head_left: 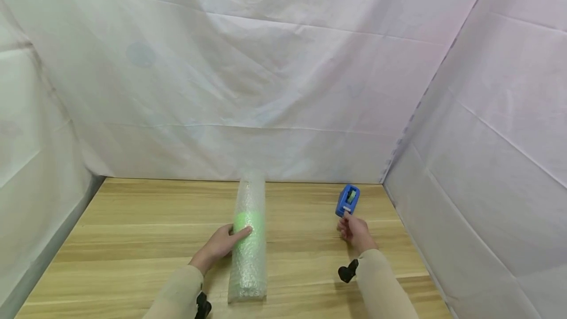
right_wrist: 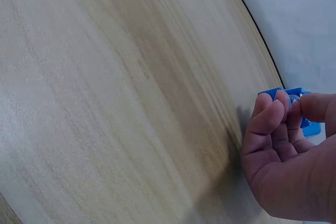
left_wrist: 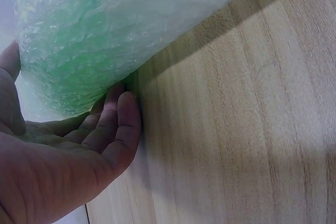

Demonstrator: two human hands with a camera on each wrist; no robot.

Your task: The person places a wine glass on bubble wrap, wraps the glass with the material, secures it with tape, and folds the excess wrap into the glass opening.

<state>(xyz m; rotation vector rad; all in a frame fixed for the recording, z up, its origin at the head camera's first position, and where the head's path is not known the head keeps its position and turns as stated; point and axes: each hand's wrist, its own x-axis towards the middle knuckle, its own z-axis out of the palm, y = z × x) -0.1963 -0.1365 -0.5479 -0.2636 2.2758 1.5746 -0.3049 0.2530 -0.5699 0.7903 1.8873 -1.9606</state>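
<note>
A long bundle of clear bubble wrap (head_left: 250, 270) lies lengthwise on the table, and something green (head_left: 254, 220) shows through its middle. My left hand (head_left: 220, 242) holds it from the left side, thumb over the top and fingers curled low against its side, near the tabletop in the left wrist view. Far to the right stands a blue tape dispenser (head_left: 347, 200). At its front end my right hand (head_left: 356, 232) pinches a small clear piece of tape (right_wrist: 293, 99) between thumb and finger. The dispenser is partly hidden behind those fingers in the right wrist view.
The wood-grain table (head_left: 155, 220) ends at a white sheet (head_left: 266, 87) hung along the back. More white sheeting (head_left: 478, 186) rises along the right edge, close to the dispenser, and another stretch (head_left: 40, 161) stands at the left.
</note>
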